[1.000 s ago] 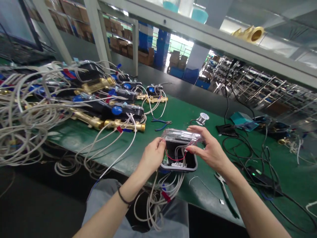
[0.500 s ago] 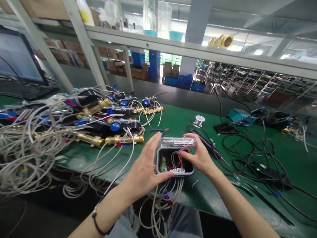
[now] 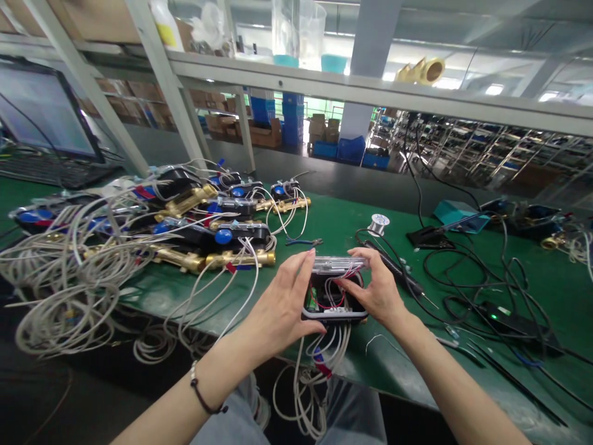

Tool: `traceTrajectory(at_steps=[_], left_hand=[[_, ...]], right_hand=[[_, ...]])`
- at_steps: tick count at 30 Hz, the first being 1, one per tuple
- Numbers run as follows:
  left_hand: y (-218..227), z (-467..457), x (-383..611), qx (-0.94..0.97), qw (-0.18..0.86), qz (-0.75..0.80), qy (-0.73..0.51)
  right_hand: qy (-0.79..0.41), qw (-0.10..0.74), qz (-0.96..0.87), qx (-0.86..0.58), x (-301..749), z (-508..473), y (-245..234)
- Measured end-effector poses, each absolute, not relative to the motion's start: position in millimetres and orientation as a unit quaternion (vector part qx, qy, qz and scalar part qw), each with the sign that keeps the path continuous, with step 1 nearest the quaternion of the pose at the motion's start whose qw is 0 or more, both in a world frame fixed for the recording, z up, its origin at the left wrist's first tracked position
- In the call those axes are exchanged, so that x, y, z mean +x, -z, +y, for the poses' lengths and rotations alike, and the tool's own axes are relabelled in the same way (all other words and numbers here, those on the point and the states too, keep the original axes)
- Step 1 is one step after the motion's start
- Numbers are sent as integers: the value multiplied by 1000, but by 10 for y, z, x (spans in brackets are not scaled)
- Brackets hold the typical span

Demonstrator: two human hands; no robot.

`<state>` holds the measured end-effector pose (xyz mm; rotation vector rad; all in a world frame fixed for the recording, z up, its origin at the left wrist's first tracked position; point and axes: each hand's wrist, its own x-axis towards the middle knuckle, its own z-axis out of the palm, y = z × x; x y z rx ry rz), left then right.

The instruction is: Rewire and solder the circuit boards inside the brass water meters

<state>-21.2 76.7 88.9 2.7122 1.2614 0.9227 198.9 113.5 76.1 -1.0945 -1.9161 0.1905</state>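
Both hands hold a small black meter housing point(image 3: 333, 312) at the near edge of the green bench point(image 3: 333, 228). A clear plastic lid point(image 3: 338, 264) sits tilted over its open top, with red and white wires point(image 3: 330, 296) showing inside. My left hand point(image 3: 282, 303) grips the housing's left side, fingers curled up to the lid. Gripping the right side, my right hand point(image 3: 377, 287) has fingertips tucked under the lid among the wires. A bundle of grey cables point(image 3: 315, 371) hangs from the housing down over the bench edge.
A pile of brass-bodied meters with black tops point(image 3: 204, 228) and tangled grey cables point(image 3: 65, 278) fills the left of the bench. Blue-handled pliers point(image 3: 303, 242), a solder spool point(image 3: 380, 224), a soldering iron point(image 3: 398, 272), black cables point(image 3: 486, 284) and a monitor point(image 3: 41, 111) surround the work spot.
The lid has come down closer over the housing's open top, and both hands have closed in tighter around it. The camera view tilted up earlier and is steady since.
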Motion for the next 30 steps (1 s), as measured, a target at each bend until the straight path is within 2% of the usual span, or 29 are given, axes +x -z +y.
traceTrajectory(at_steps=[3, 8, 11, 16, 22, 30], left_hand=[[-888, 797, -224, 863, 20, 405, -302], [-890, 884, -236, 854, 54, 404, -325], [-887, 961, -244, 851, 62, 403, -330], [-874, 1026, -240, 857, 70, 403, -313], [-809, 984, -221, 875, 44, 396, -276], [-662, 968, -275, 872, 7, 391, -295]], right_hand=[[-109, 412, -789, -442, 2028, 1100, -836], [-190, 280, -847, -409, 2239, 957, -1030], [-148, 233, -870, -409, 2297, 945, -1010], [-44, 264, -871, -411, 2231, 1068, -823], [-48, 286, -870, -399, 2245, 1103, -777], [-55, 290, -858, -421, 2258, 1067, -761]])
